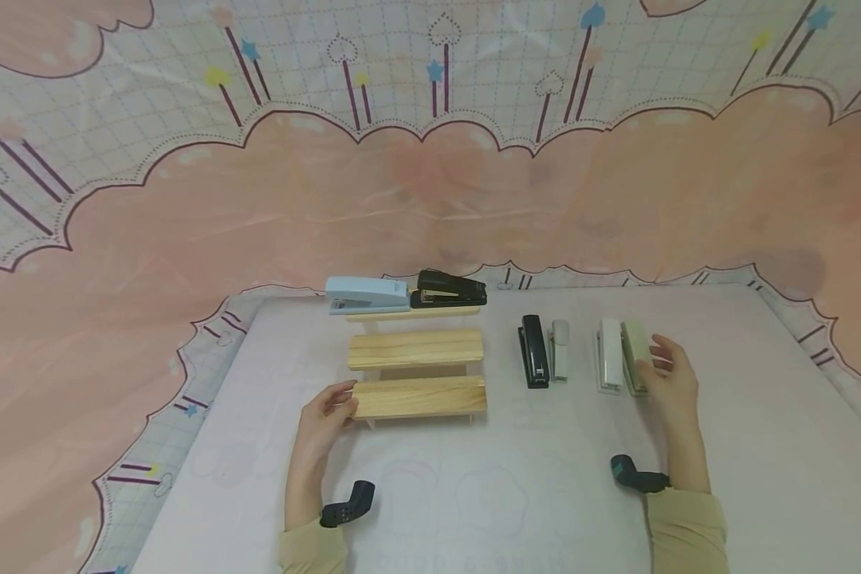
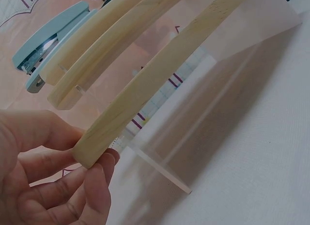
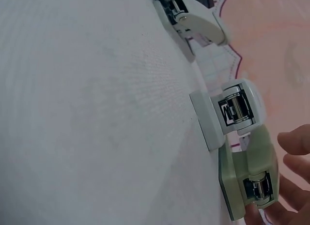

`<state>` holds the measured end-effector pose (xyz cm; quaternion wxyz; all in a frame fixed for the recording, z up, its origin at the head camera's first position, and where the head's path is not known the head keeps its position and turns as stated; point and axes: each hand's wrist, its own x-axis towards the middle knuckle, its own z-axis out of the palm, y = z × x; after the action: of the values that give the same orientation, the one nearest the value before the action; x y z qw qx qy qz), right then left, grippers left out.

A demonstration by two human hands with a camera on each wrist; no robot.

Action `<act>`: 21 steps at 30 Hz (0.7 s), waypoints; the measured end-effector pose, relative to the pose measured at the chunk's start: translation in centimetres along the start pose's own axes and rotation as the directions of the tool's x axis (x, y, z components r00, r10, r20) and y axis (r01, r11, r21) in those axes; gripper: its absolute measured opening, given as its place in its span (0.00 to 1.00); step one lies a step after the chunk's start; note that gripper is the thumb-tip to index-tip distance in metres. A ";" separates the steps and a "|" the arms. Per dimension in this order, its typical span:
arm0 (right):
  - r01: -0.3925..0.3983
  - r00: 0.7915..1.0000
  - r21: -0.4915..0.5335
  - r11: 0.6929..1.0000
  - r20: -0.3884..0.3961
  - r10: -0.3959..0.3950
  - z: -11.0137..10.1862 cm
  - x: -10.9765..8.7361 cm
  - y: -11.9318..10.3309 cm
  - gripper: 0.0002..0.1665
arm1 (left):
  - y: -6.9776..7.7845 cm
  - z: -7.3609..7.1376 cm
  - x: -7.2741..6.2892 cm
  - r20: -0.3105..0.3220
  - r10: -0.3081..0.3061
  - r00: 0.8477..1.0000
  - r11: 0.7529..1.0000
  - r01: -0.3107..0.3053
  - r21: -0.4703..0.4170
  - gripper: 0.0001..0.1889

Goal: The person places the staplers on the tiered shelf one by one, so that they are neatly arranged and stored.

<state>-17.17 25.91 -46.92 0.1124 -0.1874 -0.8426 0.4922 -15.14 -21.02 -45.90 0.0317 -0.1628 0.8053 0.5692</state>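
Observation:
A three-tier display stand (image 1: 416, 398) has wooden shelves on clear side supports. My left hand (image 1: 326, 416) pinches the left end of its lowest shelf, thumb and fingers on either side of the board, as the left wrist view shows. On the top shelf sit a light blue stapler (image 1: 367, 294) and a black stapler (image 1: 448, 288). My right hand (image 1: 670, 385) is at the pale green stapler (image 1: 635, 357), its thumb raised over it and fingers by its right side. In the right wrist view a gap shows between thumb and stapler. Close left of it stands a white stapler (image 1: 609, 355).
Another black stapler (image 1: 534, 351) and a small whitish stapler (image 1: 559, 351) stand between the display stand and the white stapler. A white cloth (image 1: 531, 510) covers the table. Behind it hangs a patterned pink backdrop (image 1: 430, 191).

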 end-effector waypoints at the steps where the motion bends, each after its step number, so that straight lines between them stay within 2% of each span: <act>1: -0.002 1.000 -0.004 1.000 0.014 0.002 0.0 0.0 0.1 0.35 | 0.0 0.0 0.0 -0.001 0.000 1.000 1.000 0.000 -0.001 0.20; 8: -0.024 0.998 0.021 0.999 0.063 0.023 0.1 0.1 0.4 0.38 | 0.0 0.1 0.0 -0.005 0.003 1.000 1.000 -0.003 -0.003 0.20; 21: -0.049 0.998 -0.005 0.999 0.030 0.049 0.6 0.2 0.5 0.37 | -0.1 0.1 0.0 -0.005 0.003 1.000 1.000 -0.003 -0.002 0.20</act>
<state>-17.51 25.74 -47.65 0.0869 -0.2008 -0.8405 0.4957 -15.12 -20.94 -46.06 0.0287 -0.1633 0.8051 0.5695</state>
